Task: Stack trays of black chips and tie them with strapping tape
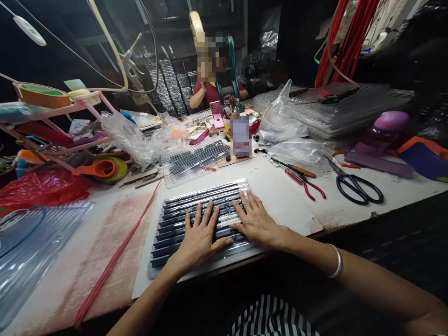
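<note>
A clear plastic tray (154,269) lies on a white board at the table's front edge. Dark, narrow ridged strips (173,232) fill it in rows. My left hand (199,235) rests flat on the strips near the middle, fingers spread. Over the tray's right side lies my right hand (254,217), palm down, its fingers spread too, with a ring on one finger. Neither hand grips anything. The palms and fingers hide some of the strips beneath them.
Red-handled pliers (308,184) and dark-handled scissors (359,186) lie to the right. Behind is another tray of strips (196,158), near a propped phone (241,135). Red cords (119,254) run along the left. Across the table sits a person (212,91). Stacked clear trays (350,107) stand back right.
</note>
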Available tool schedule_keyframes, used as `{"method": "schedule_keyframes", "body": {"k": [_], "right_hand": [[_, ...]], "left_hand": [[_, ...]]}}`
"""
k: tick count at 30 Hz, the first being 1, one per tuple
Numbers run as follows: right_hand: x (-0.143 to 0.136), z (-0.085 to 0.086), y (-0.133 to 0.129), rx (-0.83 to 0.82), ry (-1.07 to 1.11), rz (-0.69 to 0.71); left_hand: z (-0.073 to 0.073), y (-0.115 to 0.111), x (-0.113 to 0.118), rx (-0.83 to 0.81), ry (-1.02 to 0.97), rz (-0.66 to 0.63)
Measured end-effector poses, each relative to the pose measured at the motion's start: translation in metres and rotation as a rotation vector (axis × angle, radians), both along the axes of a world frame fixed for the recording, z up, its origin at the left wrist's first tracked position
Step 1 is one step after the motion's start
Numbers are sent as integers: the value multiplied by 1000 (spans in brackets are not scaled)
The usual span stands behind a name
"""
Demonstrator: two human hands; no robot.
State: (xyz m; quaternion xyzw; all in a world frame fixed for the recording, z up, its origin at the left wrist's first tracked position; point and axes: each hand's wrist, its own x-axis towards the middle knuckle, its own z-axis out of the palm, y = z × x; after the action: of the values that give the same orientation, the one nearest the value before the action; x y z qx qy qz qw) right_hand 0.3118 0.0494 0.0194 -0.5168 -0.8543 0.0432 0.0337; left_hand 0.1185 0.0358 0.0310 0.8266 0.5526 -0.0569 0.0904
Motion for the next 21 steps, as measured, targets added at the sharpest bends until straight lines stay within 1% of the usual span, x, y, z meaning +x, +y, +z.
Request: {"method": "schedule_keyframes", "body": {"k": [3,6,8,10,12,14,15,17,18,20,21], "right_hand": [[8,9,1,-115,-3,85],[15,16,3,-205,-20,141],[16,16,4,-197,-28,132],[16,14,3,-166,-21,132],[17,11,3,-145,8,139],[20,8,3,-150,56,144],[21,7,2,-157,90,145],[22,5,1,-157,179,128],[21,3,-2,-143,229,98],[18,0,-11,-90,318,1],[16,-2,-19,-59,353,-52]], "left_hand": [[10,4,8,-77,25,69],[18,7,19,-134,18,88],[19,7,22,-130,10,91],[14,6,18,-78,-7,90],[2,4,0,-10,-53,52],[-14,4,-32,49,-125,27],[-22,5,-51,95,-156,110],[-37,8,-90,197,-240,369],[-43,9,-107,215,-313,443],[-50,11,-129,247,-403,511],[-50,11,-135,254,-426,507]]}}
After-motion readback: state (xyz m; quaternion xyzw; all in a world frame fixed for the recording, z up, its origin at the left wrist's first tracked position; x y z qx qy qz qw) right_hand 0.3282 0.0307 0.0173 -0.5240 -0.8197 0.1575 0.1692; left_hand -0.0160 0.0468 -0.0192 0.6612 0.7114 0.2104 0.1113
